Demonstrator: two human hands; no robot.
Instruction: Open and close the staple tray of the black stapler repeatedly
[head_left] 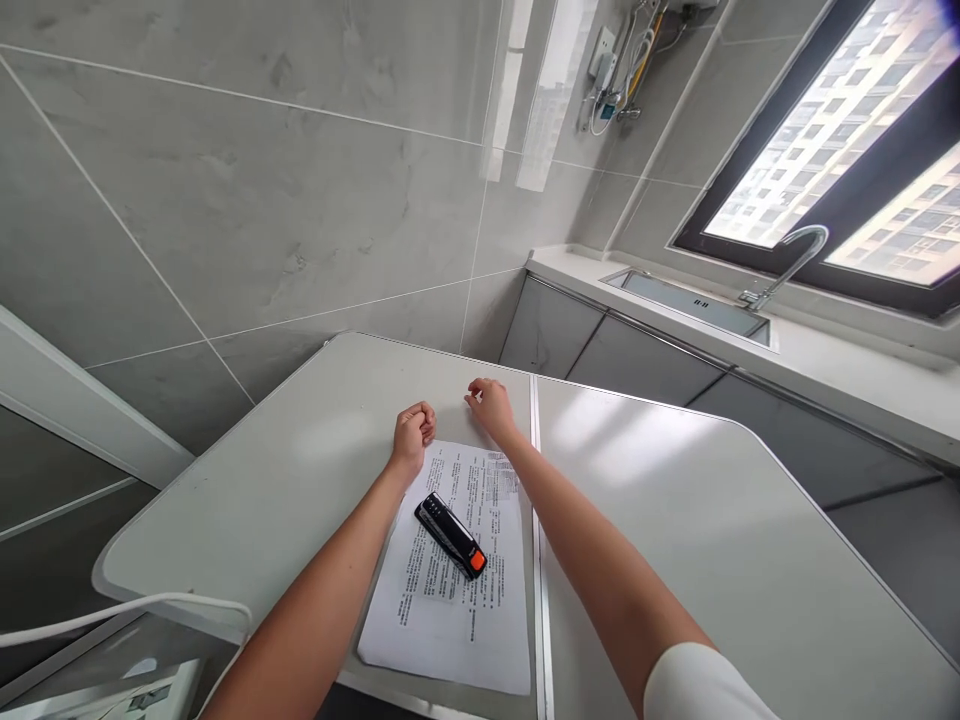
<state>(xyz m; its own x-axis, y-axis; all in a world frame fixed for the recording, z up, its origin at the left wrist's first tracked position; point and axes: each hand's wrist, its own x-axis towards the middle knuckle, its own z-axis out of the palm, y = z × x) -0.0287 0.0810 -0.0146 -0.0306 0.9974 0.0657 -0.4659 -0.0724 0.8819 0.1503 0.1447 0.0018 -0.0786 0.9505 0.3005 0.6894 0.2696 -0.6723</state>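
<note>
While your fisted left hand [414,437] and loosely curled right hand [490,406] are sitting apart, contents unclear, a black oblong orange-tipped stapler [451,536] is lying nearer on white printed paper [442,650].

The table [675,500] leaves wide passage at right, while a black stapler [450,535] obstructs the paper [450,640].

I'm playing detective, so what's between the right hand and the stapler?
In the head view: a bit of bare table by the right hand, then the paper that the stapler lies on.
</note>
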